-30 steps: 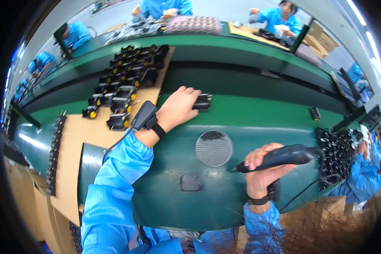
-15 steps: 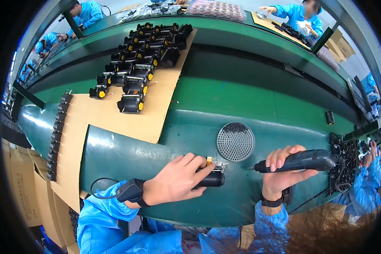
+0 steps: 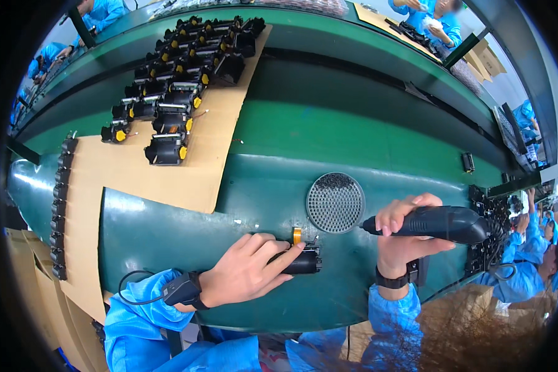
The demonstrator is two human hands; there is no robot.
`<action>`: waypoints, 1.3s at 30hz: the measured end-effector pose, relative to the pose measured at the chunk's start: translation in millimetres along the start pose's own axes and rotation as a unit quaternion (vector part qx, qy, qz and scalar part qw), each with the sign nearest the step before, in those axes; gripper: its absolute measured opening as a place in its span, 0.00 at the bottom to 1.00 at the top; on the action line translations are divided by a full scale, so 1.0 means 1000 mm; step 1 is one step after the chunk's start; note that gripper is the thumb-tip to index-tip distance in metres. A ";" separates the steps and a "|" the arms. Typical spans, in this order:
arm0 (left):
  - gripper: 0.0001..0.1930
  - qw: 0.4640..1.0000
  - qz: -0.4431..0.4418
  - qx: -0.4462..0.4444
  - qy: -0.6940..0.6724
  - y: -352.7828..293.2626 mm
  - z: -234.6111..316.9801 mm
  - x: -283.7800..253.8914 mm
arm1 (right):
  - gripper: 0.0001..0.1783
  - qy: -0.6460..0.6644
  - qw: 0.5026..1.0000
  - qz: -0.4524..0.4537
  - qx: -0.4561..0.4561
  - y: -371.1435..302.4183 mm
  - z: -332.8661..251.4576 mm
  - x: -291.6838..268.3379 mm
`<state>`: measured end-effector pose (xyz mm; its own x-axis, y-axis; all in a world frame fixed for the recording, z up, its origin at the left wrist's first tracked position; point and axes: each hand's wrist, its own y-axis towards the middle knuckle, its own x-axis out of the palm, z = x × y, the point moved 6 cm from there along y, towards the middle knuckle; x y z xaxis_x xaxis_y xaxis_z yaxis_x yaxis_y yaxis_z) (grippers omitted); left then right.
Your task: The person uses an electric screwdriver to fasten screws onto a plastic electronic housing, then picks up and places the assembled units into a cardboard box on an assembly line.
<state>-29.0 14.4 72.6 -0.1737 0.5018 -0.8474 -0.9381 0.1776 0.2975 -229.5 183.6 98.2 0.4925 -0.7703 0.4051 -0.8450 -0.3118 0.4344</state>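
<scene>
My left hand (image 3: 245, 268) rests over a black half-round plastic housing (image 3: 305, 261) on the green bench, holding it down with thumb and fingers. Its index fingertip lies beside an orange ribbon cable (image 3: 297, 235) that sticks up from the housing. My right hand (image 3: 404, 232) is wrapped around a black electric screwdriver (image 3: 449, 224) held roughly level, its tip pointing left. That tip is by the lower right rim of a round grey perforated dish (image 3: 335, 211). Small dark screws (image 3: 338, 180) are heaped at the dish's far side.
Many similar black housings with yellow caps (image 3: 166, 150) stand on a cardboard sheet (image 3: 204, 173) at the far left. A row of small black parts (image 3: 59, 211) lines its left edge. More black parts (image 3: 477, 235) lie at the right. Other people in blue work around the bench.
The screwdriver tip has come up closer to the dish's rim. My left hand stays on the housing, with its index finger reaching nearer the ribbon cable. The whole view has shifted slightly.
</scene>
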 end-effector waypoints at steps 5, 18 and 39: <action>0.30 1.000 0.014 -0.001 -0.015 -0.002 -0.002 -0.002 | 0.52 0.012 1.000 0.004 0.014 -0.001 0.011 -0.008; 0.31 0.999 0.009 -0.013 -0.037 -0.004 -0.006 -0.001 | 0.51 0.009 1.000 0.015 0.021 -0.001 0.015 -0.009; 0.29 0.997 0.004 -0.025 -0.072 -0.006 -0.013 -0.004 | 0.45 0.129 0.988 -0.090 0.006 -0.036 -0.026 0.068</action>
<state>-26.4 0.4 68.3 -0.1403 0.6205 -0.7716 -0.9510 0.1324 0.2793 -160.1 157.0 131.0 0.6705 -0.5349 0.5141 -0.7405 -0.4394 0.5085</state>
